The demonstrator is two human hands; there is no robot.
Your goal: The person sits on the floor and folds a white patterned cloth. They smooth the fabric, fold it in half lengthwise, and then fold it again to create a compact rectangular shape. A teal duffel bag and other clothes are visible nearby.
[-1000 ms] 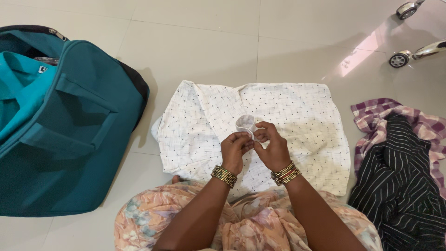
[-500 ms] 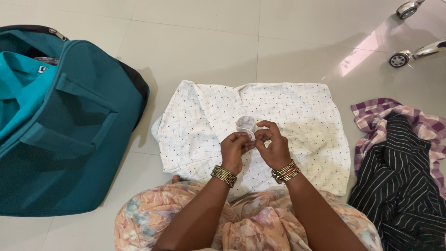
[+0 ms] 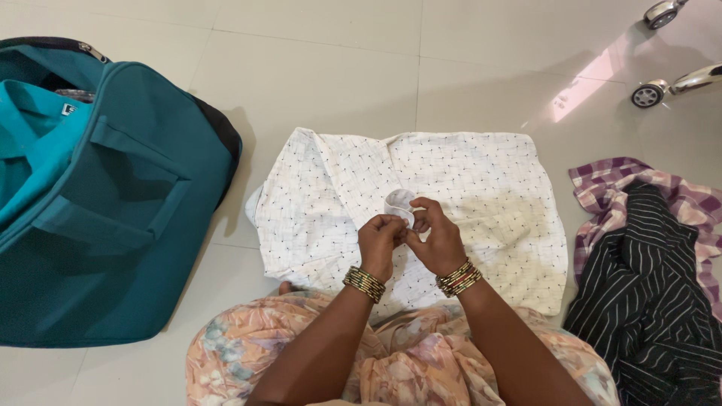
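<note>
A: Far left, what's in shot?
B: Big teal fabric suitcase (image 3: 113,218) lying open on the pale tiled floor (image 3: 338,68), w/ a folded teal shirt (image 3: 30,143) inside at top left.

A: Centre?
B: White cotton shirt w/ small dark flecks (image 3: 481,195), spread flat on the floor just right of the suitcase, collar end toward the person. Both hands meet over its lower middle, at the small white cuff (image 3: 398,203) rolled into a loop.

A: Hand state?
B: Left hand (image 3: 380,244) pinched narrow, fingertips closed on the cuff fabric. Right hand (image 3: 436,240) likewise curled tight, thumb & fingers nipping the same bit of cloth; the two touch. Stacked gold bangles (image 3: 364,283) on left wrist, gold-and-red bangles (image 3: 459,277) on right.

A: Foreground?
B: Peach floral garment (image 3: 406,368) over the person's lap, its edge overlapping the shirt's near hem.

A: Right side?
B: Purple-and-white checked cloth (image 3: 609,184) w/ a black pinstriped garment (image 3: 654,293) heaped on it, near the white shirt but apart. Top right, chrome wheeled legs (image 3: 662,86).
</note>
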